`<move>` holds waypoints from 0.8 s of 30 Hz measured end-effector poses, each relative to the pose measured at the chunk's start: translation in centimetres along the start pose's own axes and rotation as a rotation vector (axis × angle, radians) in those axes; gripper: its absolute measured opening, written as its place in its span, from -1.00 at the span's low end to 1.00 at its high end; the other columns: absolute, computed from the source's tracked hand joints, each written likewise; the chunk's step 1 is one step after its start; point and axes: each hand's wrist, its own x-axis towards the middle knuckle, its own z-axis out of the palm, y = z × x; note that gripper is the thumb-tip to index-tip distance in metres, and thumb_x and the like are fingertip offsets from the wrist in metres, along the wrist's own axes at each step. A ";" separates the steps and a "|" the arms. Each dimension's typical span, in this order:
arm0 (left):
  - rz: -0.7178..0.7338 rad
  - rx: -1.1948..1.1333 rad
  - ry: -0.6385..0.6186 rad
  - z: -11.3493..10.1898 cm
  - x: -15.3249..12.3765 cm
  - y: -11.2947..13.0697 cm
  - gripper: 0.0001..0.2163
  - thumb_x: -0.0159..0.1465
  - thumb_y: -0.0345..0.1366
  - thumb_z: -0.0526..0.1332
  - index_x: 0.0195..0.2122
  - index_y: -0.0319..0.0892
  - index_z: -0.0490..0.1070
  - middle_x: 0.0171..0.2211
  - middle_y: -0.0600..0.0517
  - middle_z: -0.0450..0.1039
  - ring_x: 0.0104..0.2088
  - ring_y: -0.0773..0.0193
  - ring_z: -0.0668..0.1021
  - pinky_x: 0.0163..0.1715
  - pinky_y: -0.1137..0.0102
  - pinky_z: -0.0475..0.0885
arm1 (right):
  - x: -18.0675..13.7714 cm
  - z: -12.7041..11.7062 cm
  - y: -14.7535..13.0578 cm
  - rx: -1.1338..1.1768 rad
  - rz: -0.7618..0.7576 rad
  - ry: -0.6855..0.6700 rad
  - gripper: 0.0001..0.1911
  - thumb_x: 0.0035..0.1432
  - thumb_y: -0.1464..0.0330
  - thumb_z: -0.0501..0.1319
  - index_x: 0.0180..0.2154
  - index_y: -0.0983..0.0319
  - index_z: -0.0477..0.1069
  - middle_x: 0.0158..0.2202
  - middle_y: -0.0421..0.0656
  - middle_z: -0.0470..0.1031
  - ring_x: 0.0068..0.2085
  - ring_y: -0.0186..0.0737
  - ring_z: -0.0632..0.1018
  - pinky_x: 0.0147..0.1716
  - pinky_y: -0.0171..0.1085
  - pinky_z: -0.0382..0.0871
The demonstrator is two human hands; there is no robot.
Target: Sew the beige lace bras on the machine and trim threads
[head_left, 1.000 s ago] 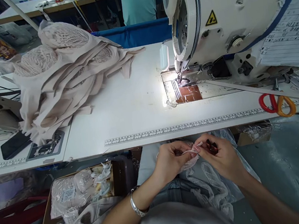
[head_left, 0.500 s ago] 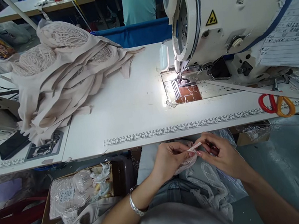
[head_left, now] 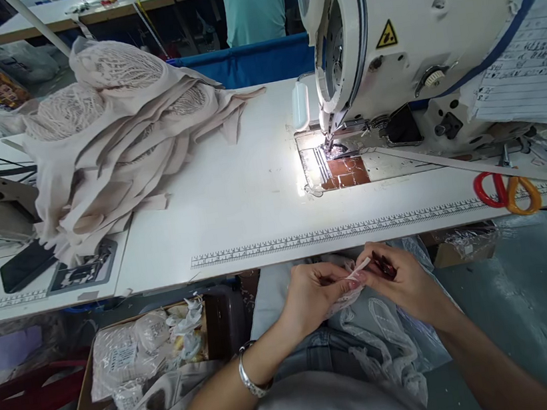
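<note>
Over my lap, my left hand [head_left: 315,293] pinches a pale pink lace piece [head_left: 347,297] with a narrow strip [head_left: 360,267] along its edge. Facing it, my right hand [head_left: 404,278] pinches the same strip between thumb and finger, and the fingertips of both hands nearly meet. A small dark object [head_left: 387,268] shows inside the curled fingers of my right hand; its kind is mostly hidden. More pale lace trim [head_left: 386,338] hangs in loops across my lap below the hands.
Ahead stands a white sewing machine [head_left: 412,32], its needle area lit. Scissors [head_left: 506,191] lie at the table's right edge. A heap of beige lace garments [head_left: 118,138] covers the left, beside a phone [head_left: 27,266]. A cardboard box [head_left: 88,384] holds bagged pieces. Across, a person [head_left: 253,2] works.
My right hand has shifted slightly left, its fingertips closing in on the left hand's at the strip. The garments and machine stay put.
</note>
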 end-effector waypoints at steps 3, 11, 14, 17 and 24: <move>0.020 -0.008 0.000 -0.3 0.1 -0.1 -0.63 -0.04 0.01 0.49 -0.48 -0.26 0.64 -0.50 -0.06 0.57 -0.48 0.28 0.48 -0.46 0.44 0.35 | -0.3 -0.4 0.7 0.003 -0.061 0.021 -0.50 0.34 -0.10 0.05 -0.33 0.18 0.37 -0.53 -0.26 0.19 -0.53 -0.31 0.22 -0.54 -0.29 0.09; 0.030 -0.016 -0.013 -0.5 0.4 -0.1 -0.65 0.01 -0.03 0.47 -0.47 -0.28 0.63 -0.51 -0.07 0.55 -0.49 0.30 0.45 -0.47 0.44 0.33 | -0.7 -0.9 1.1 -0.019 0.002 -0.135 -0.69 0.43 0.09 0.03 -0.11 0.14 0.39 -0.45 -0.21 0.36 -0.50 -0.28 0.34 -0.52 -0.30 0.14; 0.022 -0.004 -0.032 -0.4 0.4 0.0 -0.73 0.02 -0.12 0.44 -0.48 -0.28 0.63 -0.51 -0.07 0.55 -0.49 0.30 0.45 -0.47 0.45 0.32 | -0.5 -0.4 0.6 0.067 0.024 -0.163 -0.71 0.41 0.09 0.07 -0.18 0.16 0.35 -0.45 -0.22 0.39 -0.49 -0.31 0.35 -0.53 -0.32 0.14; 0.006 0.016 -0.039 -0.4 0.3 0.1 -0.77 0.02 -0.16 0.42 -0.51 -0.27 0.61 -0.53 -0.04 0.53 -0.51 0.32 0.43 -0.50 0.45 0.29 | -0.2 -0.1 0.3 0.094 0.050 -0.191 -0.69 0.40 0.07 0.09 -0.22 0.16 0.34 -0.49 -0.25 0.34 -0.53 -0.33 0.30 -0.56 -0.34 0.12; 0.014 0.031 -0.037 -0.4 0.3 0.0 -0.78 0.03 -0.17 0.40 -0.55 -0.26 0.59 -0.57 0.00 0.49 -0.54 0.35 0.38 -0.53 0.47 0.24 | 0.0 0.6 0.4 0.136 0.023 -0.128 -0.70 0.36 0.06 0.15 -0.26 0.16 0.35 -0.48 -0.22 0.38 -0.51 -0.31 0.34 -0.54 -0.33 0.18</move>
